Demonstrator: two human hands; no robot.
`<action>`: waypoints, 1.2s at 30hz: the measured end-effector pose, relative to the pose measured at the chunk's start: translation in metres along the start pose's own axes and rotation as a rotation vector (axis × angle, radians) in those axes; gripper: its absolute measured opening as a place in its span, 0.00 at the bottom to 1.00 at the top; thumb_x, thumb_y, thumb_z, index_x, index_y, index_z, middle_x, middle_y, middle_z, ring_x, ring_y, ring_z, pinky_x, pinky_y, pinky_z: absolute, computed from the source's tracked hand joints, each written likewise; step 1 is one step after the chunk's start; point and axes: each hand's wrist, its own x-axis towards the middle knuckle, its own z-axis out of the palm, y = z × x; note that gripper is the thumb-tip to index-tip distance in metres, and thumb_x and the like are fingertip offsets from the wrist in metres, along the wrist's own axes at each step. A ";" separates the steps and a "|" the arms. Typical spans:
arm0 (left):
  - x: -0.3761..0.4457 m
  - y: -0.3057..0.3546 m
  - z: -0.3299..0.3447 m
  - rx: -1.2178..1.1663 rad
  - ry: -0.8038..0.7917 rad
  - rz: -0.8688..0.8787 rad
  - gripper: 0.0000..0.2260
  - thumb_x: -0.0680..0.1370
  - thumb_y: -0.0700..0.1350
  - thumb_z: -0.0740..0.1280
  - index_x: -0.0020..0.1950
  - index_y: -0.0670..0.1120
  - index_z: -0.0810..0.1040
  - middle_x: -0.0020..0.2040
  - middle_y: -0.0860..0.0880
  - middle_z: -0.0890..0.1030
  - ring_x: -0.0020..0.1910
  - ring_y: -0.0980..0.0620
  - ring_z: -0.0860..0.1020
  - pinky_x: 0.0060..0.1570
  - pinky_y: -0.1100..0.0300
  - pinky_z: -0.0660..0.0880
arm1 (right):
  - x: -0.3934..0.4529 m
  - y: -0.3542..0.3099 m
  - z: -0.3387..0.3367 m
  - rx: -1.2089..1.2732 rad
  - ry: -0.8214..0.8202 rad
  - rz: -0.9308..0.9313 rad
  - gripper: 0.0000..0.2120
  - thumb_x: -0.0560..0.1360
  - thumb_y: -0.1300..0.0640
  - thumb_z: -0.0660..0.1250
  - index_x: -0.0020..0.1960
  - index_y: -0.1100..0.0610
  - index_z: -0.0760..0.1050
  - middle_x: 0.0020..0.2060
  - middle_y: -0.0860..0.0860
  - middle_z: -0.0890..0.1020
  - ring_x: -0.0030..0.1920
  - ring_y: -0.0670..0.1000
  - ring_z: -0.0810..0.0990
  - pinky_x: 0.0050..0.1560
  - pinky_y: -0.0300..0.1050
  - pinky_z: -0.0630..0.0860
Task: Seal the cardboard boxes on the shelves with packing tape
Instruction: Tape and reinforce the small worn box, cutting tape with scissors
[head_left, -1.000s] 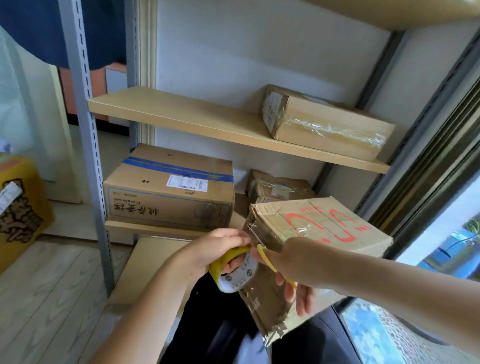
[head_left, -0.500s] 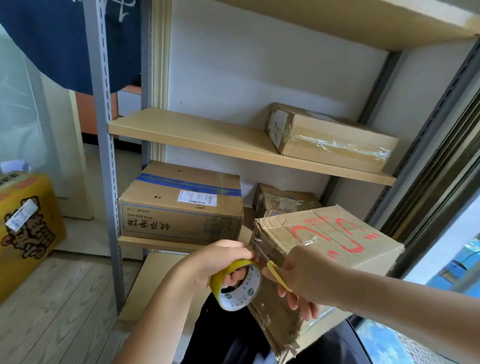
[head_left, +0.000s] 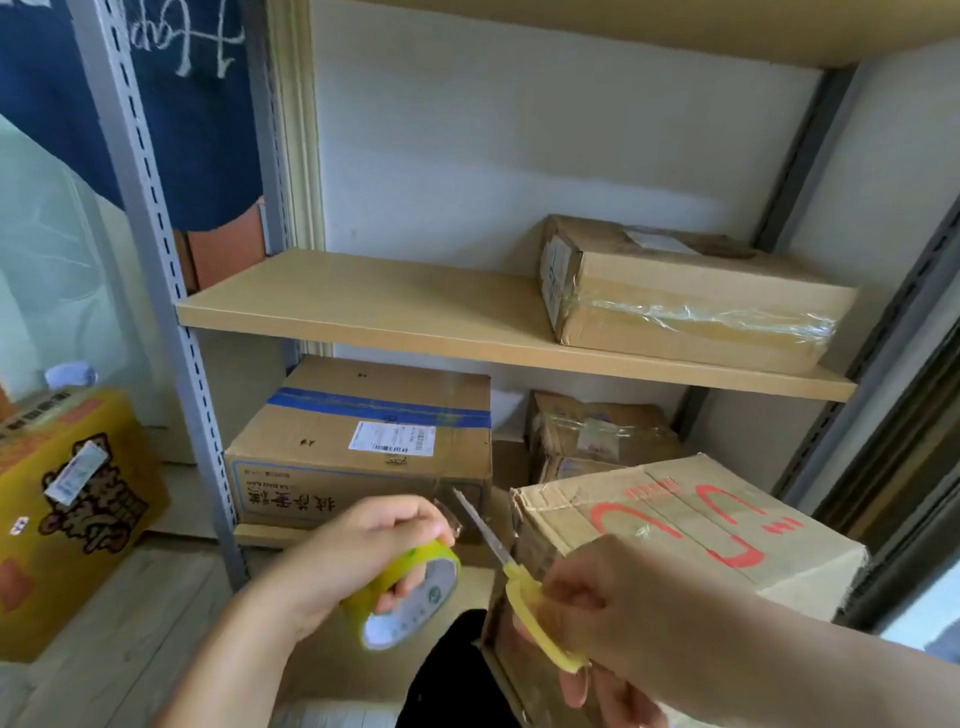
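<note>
**Head view: tape roll and scissors at the red-marked box**

Head camera looks down on a cardboard box with red markings (head_left: 691, 540), tilted on the person's lap in front of the shelves; take that box as the landmark. Just left of its near corner, the left hand (head_left: 358, 551) grips a roll of packing tape (head_left: 410, 597), fingers (head_left: 395, 597) curled through the core, thumb over the rim. Against the box's left face, the right hand (head_left: 613, 608) holds yellow-handled scissors (head_left: 511, 577), fingers hooked in the loops, blades pointing up and left between roll and box. Behind the box, a blue-taped carton (head_left: 363, 441) and a crumpled parcel (head_left: 597, 436) sit on the lower shelf; above, a taped flat box (head_left: 691, 296) rests on the middle shelf (head_left: 389, 306).
</note>
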 end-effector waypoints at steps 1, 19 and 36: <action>0.005 0.013 -0.008 -0.008 0.111 0.062 0.09 0.83 0.44 0.61 0.49 0.45 0.80 0.29 0.45 0.73 0.26 0.50 0.69 0.28 0.62 0.68 | 0.002 -0.008 -0.014 0.027 0.081 -0.063 0.14 0.80 0.45 0.63 0.47 0.54 0.79 0.34 0.46 0.84 0.26 0.42 0.77 0.28 0.32 0.69; 0.141 0.157 -0.084 -0.052 0.580 0.432 0.12 0.84 0.41 0.57 0.51 0.41 0.79 0.25 0.44 0.72 0.20 0.50 0.69 0.23 0.63 0.68 | 0.234 -0.083 -0.156 -0.179 0.902 -0.374 0.13 0.81 0.51 0.62 0.46 0.59 0.77 0.40 0.55 0.79 0.45 0.57 0.81 0.37 0.44 0.69; 0.106 0.144 -0.090 -0.204 0.496 0.316 0.08 0.82 0.35 0.57 0.47 0.38 0.74 0.30 0.41 0.75 0.24 0.48 0.71 0.28 0.61 0.70 | 0.232 -0.103 -0.129 0.351 0.830 -0.682 0.04 0.74 0.52 0.72 0.43 0.48 0.85 0.34 0.44 0.83 0.36 0.43 0.80 0.38 0.38 0.76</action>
